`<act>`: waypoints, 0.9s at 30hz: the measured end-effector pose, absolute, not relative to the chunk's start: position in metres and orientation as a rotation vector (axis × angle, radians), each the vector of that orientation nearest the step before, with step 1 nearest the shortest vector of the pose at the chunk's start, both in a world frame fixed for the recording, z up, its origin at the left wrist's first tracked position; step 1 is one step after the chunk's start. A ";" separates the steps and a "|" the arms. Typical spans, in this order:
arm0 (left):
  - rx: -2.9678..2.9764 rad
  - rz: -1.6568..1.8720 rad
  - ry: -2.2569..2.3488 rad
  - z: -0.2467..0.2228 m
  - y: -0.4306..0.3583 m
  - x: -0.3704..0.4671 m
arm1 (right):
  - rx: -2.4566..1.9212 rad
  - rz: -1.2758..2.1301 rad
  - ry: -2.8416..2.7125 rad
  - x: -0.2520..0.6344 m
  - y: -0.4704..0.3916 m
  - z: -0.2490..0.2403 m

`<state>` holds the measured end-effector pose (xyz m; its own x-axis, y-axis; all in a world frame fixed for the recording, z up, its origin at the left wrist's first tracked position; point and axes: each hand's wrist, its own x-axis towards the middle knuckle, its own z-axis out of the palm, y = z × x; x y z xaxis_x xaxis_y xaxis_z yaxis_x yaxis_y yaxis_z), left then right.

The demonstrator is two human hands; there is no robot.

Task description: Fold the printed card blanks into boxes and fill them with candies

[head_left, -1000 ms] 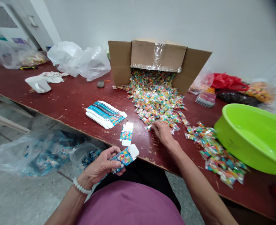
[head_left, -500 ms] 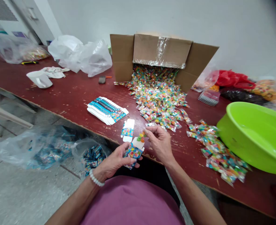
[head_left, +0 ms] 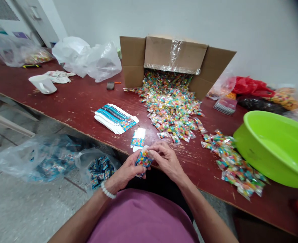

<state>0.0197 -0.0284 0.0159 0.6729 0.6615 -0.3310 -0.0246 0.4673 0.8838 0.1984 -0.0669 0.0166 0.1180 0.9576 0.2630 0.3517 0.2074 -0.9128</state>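
Observation:
My left hand [head_left: 131, 167] is wrapped round a small blue printed box [head_left: 143, 161] near the table's front edge. At the box's top, my right hand [head_left: 165, 158] is closed with its fingertips on a small candy packet [head_left: 145, 153], which is partly hidden by the fingers and the box. Just behind lies a flat blue and white box [head_left: 138, 137]. A stack of flattened boxes [head_left: 115, 118] rests farther left. Wrapped candies [head_left: 173, 104] spill over the table from a large cardboard box [head_left: 175, 54].
A green basin [head_left: 272, 148] stands at the right beside a smaller candy pile [head_left: 240, 165]. Plastic bags [head_left: 88, 60] and a white scoop [head_left: 42, 84] lie at the back left. On the floor at the left, an open bag [head_left: 100, 170] holds blue boxes.
My right hand has moved slightly left and brought the candy packet down to the top of the small box. The left hand has risen a little with the box.

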 end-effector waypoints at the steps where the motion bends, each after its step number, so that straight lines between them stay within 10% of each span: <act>1: 1.022 0.487 0.745 0.016 -0.028 0.019 | -1.345 0.688 -1.482 0.198 -0.068 0.018; 17: 0.879 0.605 0.794 0.006 -0.029 0.021 | -1.079 1.548 -0.715 0.173 -0.067 0.005; 27: 0.517 0.451 0.756 0.012 -0.028 0.021 | -1.204 0.675 -1.511 0.180 -0.076 0.011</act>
